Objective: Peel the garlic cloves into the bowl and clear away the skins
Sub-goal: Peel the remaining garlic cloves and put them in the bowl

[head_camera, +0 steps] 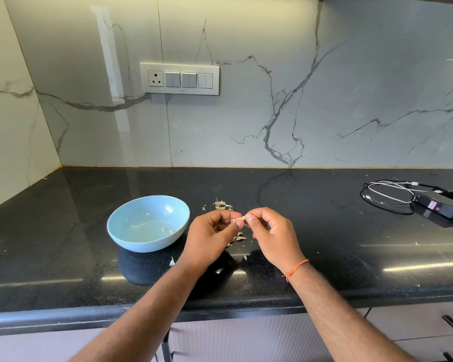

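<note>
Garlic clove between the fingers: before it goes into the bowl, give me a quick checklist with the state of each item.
1. Hold on the garlic clove: ok, the left hand and the right hand both pinch it at the fingertips.
2. Clove fully peeled: cannot tell, it is too small and partly covered by fingers.
3. Bowl in reach and upright: ok, it sits just left of the left hand.
4. Bowl free of skins: cannot tell, a few pale bits lie inside.
5. Skins cleared from the counter: not ok, scraps lie behind and under the hands.
6. Cables out of the way: ok, far right.
</note>
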A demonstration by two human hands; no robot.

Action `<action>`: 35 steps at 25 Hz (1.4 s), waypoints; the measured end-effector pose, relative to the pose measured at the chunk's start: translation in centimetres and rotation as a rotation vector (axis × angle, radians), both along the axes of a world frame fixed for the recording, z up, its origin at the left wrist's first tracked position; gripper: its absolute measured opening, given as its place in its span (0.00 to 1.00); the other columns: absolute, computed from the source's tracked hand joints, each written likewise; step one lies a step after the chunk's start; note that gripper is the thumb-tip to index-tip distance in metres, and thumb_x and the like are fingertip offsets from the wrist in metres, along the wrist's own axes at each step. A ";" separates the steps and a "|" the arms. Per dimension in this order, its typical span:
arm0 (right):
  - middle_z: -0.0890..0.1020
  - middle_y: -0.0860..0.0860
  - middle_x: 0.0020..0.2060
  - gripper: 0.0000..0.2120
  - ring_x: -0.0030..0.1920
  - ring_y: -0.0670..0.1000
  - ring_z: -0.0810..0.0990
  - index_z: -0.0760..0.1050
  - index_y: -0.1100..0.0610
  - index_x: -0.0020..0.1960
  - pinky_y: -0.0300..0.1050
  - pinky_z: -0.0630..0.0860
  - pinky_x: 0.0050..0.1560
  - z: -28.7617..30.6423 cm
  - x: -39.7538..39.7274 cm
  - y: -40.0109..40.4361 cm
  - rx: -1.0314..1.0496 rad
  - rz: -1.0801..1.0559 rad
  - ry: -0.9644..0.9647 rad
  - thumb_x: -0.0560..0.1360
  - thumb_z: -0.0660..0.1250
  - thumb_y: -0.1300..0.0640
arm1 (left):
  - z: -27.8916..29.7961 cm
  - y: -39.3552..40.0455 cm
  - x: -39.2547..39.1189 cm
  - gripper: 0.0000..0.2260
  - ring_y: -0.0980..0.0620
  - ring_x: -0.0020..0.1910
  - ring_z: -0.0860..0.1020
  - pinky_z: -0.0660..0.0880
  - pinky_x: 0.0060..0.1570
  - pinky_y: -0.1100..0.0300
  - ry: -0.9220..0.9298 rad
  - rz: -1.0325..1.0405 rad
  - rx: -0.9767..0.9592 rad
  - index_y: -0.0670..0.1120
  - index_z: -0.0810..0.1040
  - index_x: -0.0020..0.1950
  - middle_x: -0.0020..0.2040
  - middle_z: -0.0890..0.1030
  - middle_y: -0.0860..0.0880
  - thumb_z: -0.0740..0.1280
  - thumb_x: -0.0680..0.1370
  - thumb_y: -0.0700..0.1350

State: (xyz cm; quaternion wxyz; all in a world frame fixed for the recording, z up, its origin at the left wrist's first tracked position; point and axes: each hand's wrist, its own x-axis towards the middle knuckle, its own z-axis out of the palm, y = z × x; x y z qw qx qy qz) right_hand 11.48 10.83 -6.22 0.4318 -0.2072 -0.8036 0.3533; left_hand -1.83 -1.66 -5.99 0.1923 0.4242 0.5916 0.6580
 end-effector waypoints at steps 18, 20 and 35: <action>0.88 0.37 0.50 0.10 0.45 0.42 0.84 0.88 0.44 0.56 0.35 0.81 0.48 0.6 0.4 -1.1 -0.022 0.006 0.002 0.79 0.75 0.58 | 0.0 0.0 -0.2 0.08 0.55 0.45 0.87 0.85 0.49 0.59 -0.062 0.066 0.017 0.51 0.89 0.54 0.48 0.90 0.47 0.77 0.79 0.39; 0.88 0.37 0.52 0.12 0.46 0.45 0.85 0.87 0.41 0.55 0.42 0.83 0.48 0.8 0.5 -1.3 0.010 0.034 0.000 0.79 0.75 0.58 | 0.0 -0.1 -0.1 0.09 0.51 0.46 0.89 0.86 0.51 0.56 -0.012 0.056 0.009 0.51 0.89 0.54 0.46 0.90 0.48 0.77 0.79 0.38; 0.86 0.37 0.44 0.05 0.41 0.47 0.82 0.86 0.46 0.47 0.43 0.82 0.43 0.9 0.5 -1.4 0.030 -0.006 -0.053 0.79 0.74 0.55 | -0.1 0.1 -0.1 0.08 0.49 0.46 0.89 0.87 0.53 0.48 0.037 0.138 -0.079 0.53 0.88 0.54 0.43 0.90 0.51 0.80 0.76 0.45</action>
